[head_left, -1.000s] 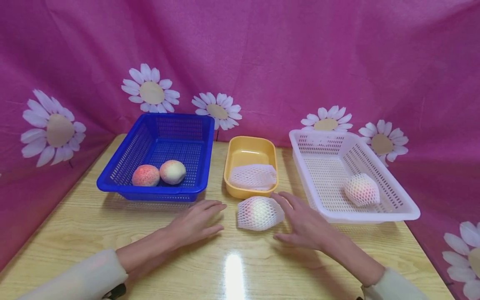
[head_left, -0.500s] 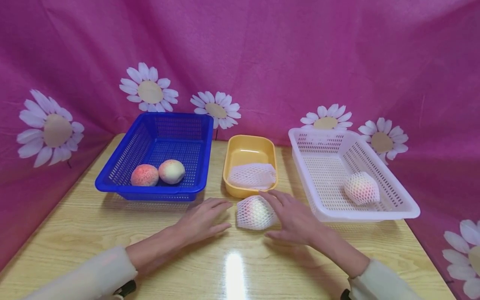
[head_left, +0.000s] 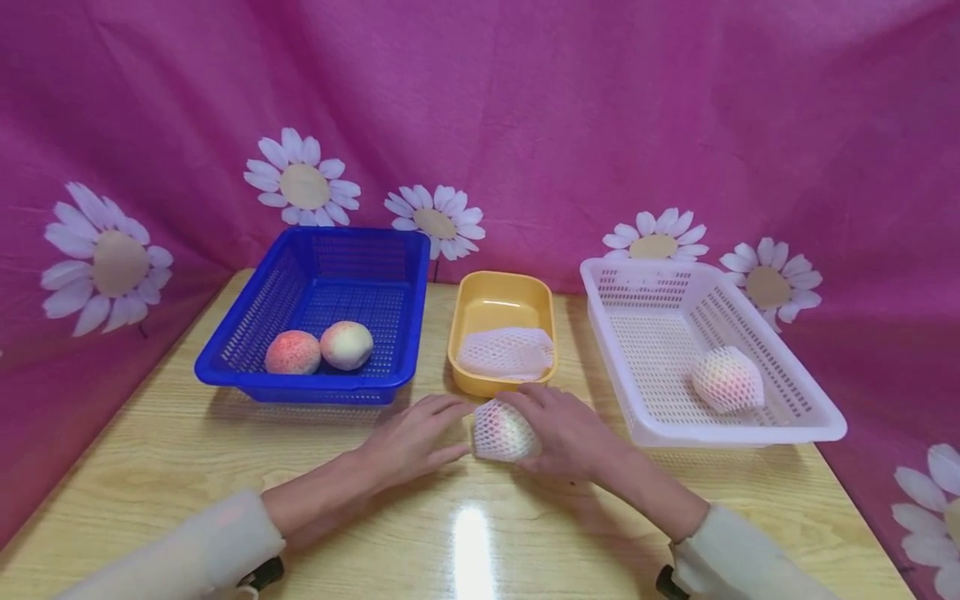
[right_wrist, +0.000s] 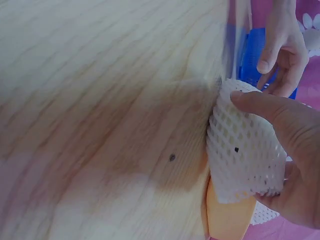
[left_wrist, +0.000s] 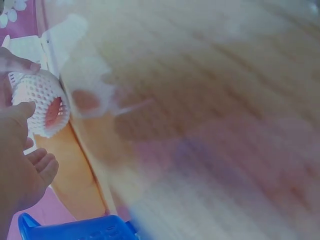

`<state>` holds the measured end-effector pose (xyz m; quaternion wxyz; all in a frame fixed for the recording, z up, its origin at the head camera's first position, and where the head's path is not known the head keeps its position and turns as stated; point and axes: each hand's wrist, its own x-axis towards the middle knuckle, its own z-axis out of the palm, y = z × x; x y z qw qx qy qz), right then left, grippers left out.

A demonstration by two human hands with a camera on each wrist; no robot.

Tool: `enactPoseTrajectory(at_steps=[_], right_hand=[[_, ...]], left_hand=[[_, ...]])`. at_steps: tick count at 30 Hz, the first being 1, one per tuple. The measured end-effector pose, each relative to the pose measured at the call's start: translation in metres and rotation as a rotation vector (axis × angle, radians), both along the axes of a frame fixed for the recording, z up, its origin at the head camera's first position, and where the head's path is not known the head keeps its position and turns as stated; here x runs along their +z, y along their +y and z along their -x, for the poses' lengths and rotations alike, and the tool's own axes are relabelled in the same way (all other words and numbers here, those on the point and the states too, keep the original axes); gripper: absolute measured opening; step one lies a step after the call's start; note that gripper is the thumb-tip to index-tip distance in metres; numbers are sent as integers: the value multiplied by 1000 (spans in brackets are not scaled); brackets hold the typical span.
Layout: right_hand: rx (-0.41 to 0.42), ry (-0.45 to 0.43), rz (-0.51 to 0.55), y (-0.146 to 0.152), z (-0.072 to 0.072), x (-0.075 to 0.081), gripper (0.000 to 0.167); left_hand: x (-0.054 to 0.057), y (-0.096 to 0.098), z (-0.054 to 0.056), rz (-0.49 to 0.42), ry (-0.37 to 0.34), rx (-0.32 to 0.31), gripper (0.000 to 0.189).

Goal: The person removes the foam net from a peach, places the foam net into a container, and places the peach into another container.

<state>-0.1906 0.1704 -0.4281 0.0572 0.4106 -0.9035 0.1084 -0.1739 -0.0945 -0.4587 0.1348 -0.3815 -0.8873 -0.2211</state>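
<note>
A pink-and-cream peach in a white foam net [head_left: 498, 433] lies on the table in front of the yellow tray. My right hand [head_left: 568, 433] grips it from the right; in the right wrist view the thumb lies on one side of the foam net [right_wrist: 245, 145] and fingers lie on the other. My left hand [head_left: 411, 440] is close to the peach's left side, its fingers relaxed and slightly bent. The left wrist view shows the net's open end [left_wrist: 44, 107] with pink peach skin inside, near the left fingers.
A blue basket [head_left: 307, 382] at left holds two bare peaches [head_left: 347, 345]. The yellow tray [head_left: 501, 283] in the middle holds foam netting [head_left: 507, 352]. At right, a white basket [head_left: 735, 433] contains a netted peach [head_left: 726, 379]. A pink flowered cloth [head_left: 525, 125] hangs behind.
My right hand has moved left from beside the netted peach and now grips it. The left hand has come in from the left, nearer to the peach.
</note>
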Motion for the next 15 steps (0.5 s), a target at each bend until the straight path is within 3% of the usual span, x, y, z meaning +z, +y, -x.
enactPoseTrajectory(at_steps=[7, 15], right_hand=[[-39, 6, 21, -3, -1, 0, 80], [-65, 44, 68, -1, -3, 13, 81]], left_hand=[[15, 5, 3, -14, 42, 21, 51], [29, 6, 10, -80, 130, -16, 48]])
